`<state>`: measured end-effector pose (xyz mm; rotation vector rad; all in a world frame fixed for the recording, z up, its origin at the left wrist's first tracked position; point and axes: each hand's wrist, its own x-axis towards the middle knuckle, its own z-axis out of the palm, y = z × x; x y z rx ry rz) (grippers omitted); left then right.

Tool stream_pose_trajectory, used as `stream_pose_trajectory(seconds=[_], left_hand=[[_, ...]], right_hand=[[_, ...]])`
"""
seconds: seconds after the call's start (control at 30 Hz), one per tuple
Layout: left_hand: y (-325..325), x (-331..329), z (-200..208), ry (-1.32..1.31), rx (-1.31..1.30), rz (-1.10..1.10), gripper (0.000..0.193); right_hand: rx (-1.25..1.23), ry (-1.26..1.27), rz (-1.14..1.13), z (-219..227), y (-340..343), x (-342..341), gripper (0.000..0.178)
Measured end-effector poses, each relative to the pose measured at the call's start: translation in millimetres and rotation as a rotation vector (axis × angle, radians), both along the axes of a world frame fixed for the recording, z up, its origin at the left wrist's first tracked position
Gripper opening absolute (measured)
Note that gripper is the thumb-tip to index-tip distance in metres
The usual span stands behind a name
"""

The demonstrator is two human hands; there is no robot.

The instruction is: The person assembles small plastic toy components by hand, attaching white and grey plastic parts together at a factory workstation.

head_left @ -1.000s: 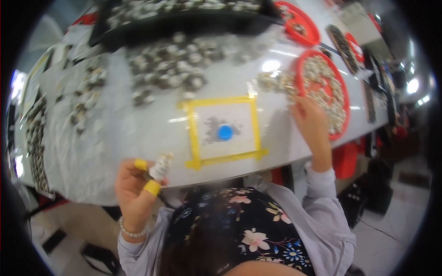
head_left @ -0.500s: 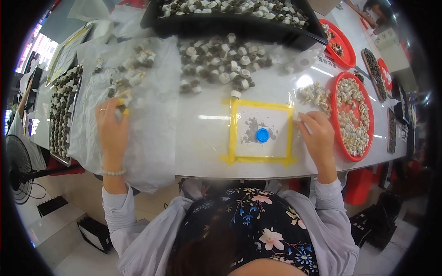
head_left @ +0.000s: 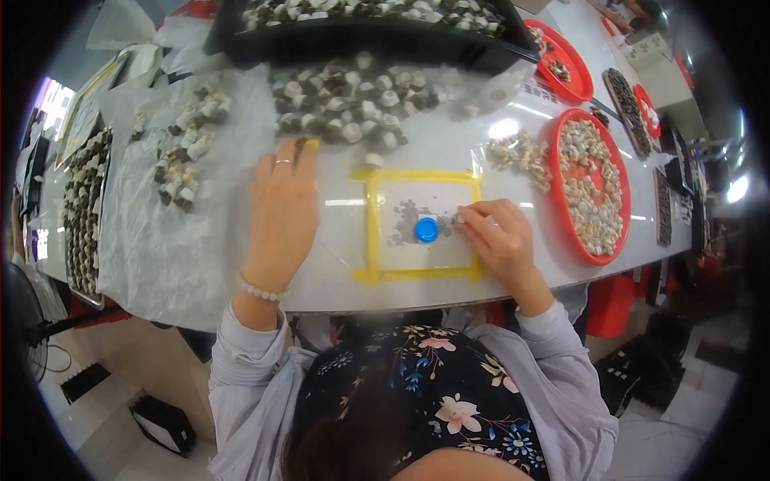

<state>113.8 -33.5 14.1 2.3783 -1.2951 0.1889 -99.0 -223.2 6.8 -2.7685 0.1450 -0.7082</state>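
My left hand (head_left: 282, 212), wearing a ring and a pale bead bracelet, stretches its fingers apart to the near edge of a loose pile of small white-and-dark knobby pieces (head_left: 361, 96). Yellow covering shows on a fingertip, and the fingertips are partly blurred. My right hand (head_left: 499, 240) is closed in a pinch on a small whitish piece (head_left: 460, 218). Just left of that pinch sits a round blue cap (head_left: 427, 230), on a white square marked with grey wet spots. Yellow tape (head_left: 373, 224) frames the square.
A red oval tray (head_left: 559, 200) of pale pieces stands at the right, beside a loose heap (head_left: 517, 156). Behind the pile is a black bin (head_left: 377, 40) of more pieces. Plastic sheeting (head_left: 233, 264) lies at the left with several clusters on it, near a filled metal tray (head_left: 84, 216).
My left hand has moved right, from the clusters on the plastic sheet to the loose pile. My right hand has come left, over the taped square's edge towards the blue cap. The view has shifted slightly.
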Motion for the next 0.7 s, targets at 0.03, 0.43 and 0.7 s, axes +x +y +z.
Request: stream_pose_trajectory(seconds=[0.03, 0.43, 0.7], left_hand=[[-1.1, 0.6, -0.5, -0.008, 0.009, 0.008, 0.033], [12.7, -17.3, 6.0, -0.046, -0.034, -0.142, 0.027], [18.1, -34.2, -2.6, 0.384, -0.21, -0.394, 0.03]], right_hand=[[-0.004, 0.005, -0.011, -0.8, 1.6, -0.4, 0.028], [0.171, 0.056, 0.044, -3.4, 6.4, -16.5, 0.028], [0.151, 0.087, -0.023, 4.2, 12.2, -11.7, 0.029]])
